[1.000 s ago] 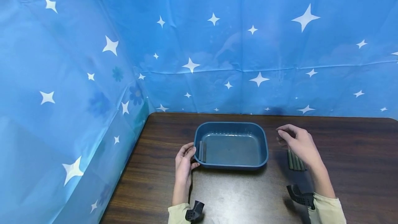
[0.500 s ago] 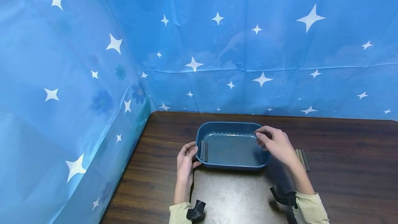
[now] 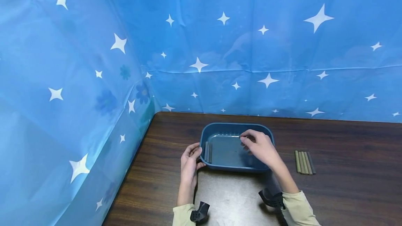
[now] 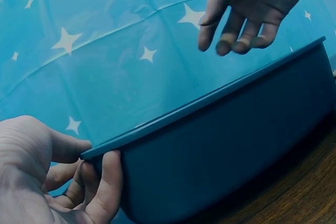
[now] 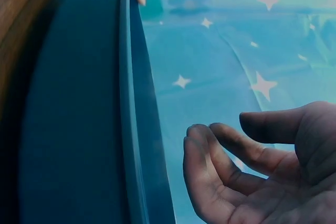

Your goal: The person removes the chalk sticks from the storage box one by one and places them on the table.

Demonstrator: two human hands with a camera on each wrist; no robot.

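A blue plastic tray [image 3: 237,167] with a raised rim stands on the table. My left hand [image 3: 189,163] holds its left end; in the left wrist view, thumb and fingers pinch the tray's corner. Inside, against the left wall, lie a few thin dark sticks [image 3: 210,153] side by side. My right hand [image 3: 260,146] hovers over the right half of the tray with its fingers loosely bent. In the right wrist view a gap shows between thumb and forefinger, and nothing is seen between them. To the right of the tray, several short olive and grey sticks [image 3: 304,162] lie in a row.
The dark wooden table [image 3: 351,170] reaches back to a blue curtain [image 3: 282,51] with white stars, which also runs along the left side. A black wrist mount [image 3: 271,198] sits on the right sleeve, another mount [image 3: 200,212] on the left.
My right hand has moved left from above the row of sticks to over the tray, uncovering that row. My left hand keeps its hold on the tray.
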